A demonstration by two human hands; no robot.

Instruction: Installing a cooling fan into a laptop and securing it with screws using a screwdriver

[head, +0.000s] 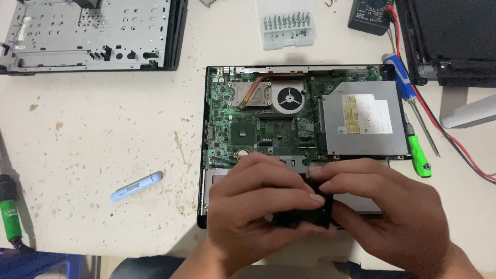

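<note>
Left hand [248, 206] and right hand [382, 206] both gripping small black plastic part [302, 214], over opened laptop base with green circuit board [258, 124], silver optical drive [364, 119] alongside.

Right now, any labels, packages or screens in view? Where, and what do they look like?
Label: on the silver optical drive, right side of the open laptop base; rectangular, white with a yellow strip at its left.
Bit case: top centre of the table; clear plastic box, rows of metal bits.
No screens.

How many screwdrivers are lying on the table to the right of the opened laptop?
2: a blue-handled screwdriver beside the laptop's upper right corner, and a green-handled screwdriver just below it. Others may lie outside the view.
</note>
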